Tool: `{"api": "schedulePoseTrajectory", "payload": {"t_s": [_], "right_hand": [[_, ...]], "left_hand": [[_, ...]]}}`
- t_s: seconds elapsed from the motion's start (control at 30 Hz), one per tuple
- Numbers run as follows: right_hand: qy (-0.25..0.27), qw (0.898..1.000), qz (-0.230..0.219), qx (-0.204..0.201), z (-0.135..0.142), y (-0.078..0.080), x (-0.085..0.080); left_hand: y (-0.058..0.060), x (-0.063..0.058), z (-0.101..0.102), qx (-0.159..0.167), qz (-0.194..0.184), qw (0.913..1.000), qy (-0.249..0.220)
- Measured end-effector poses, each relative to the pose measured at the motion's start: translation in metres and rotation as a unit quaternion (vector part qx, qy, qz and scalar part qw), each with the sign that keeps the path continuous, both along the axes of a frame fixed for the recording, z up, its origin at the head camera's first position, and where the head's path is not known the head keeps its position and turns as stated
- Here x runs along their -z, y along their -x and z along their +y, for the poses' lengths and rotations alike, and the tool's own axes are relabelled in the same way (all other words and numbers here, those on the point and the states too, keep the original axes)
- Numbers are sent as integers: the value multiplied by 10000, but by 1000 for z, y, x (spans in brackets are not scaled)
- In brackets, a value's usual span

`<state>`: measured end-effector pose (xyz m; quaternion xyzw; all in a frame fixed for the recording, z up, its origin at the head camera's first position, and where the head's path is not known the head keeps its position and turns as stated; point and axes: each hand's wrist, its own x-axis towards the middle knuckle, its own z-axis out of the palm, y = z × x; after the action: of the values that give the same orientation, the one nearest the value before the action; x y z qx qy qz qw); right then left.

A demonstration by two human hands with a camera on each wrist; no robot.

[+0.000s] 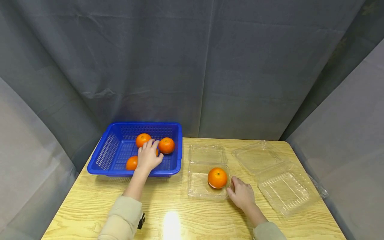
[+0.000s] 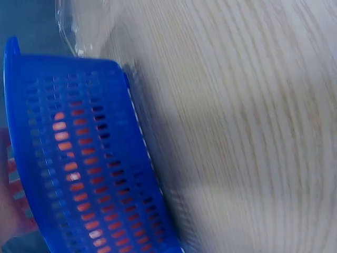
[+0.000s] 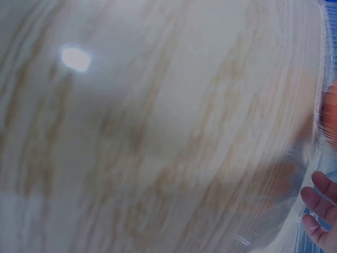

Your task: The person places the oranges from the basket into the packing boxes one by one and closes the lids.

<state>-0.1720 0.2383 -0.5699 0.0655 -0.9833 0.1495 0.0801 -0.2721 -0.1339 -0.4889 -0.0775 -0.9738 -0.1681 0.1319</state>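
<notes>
In the head view, my left hand (image 1: pixel 149 157) reaches into a blue plastic basket (image 1: pixel 99 168), palm down with spread fingers over an orange (image 1: pixel 157 152) it mostly covers. Around it lie an orange (image 1: pixel 143 139) at the fingertips, another orange (image 1: pixel 166 145) to the right and a half-hidden orange (image 1: pixel 131 163) to the left. One orange (image 1: pixel 217 178) sits in the front half of an opened clear plastic clamshell box (image 1: pixel 196 190). My right hand (image 1: pixel 243 194), fingers relaxed, is at that box's right edge. The left wrist view shows the basket's slotted wall (image 2: pixel 79 137), oranges behind it.
More clear clamshell boxes (image 1: pixel 285 191) lie opened at the right of the wooden table (image 1: pixel 195 220), overlapping near its right edge. A grey curtain (image 1: pixel 204 66) hangs behind the table. The basket stands at the back left.
</notes>
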Motion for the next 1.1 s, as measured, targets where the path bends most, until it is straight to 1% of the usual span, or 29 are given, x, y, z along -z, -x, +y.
{"api": "schedulePoseTrajectory", "payload": {"t_s": [0.13,0.27,0.5,0.7,0.87,1.1], "right_hand": [[-1,10000,-20,11,-1,0,-1],[14,10000,-32,32,-1,-1,-1],[23,10000,1,23,0,0,-1],[4,10000,49,2,0,0,-1],[-34,10000,31,-6,1,0,0],[-14,10000,-33,20,1,1,0]], "left_hand": [[-1,1,-13,-393,-374,9985,0],[-2,1,-25,-612,-716,9955,41],[-4,5,-43,-776,-1240,9892,-99],[-5,9,-53,-943,-1650,9816,-179],[-7,7,-57,-1018,-1864,9769,-239],[-8,5,-62,-965,-2129,9719,-266]]}}
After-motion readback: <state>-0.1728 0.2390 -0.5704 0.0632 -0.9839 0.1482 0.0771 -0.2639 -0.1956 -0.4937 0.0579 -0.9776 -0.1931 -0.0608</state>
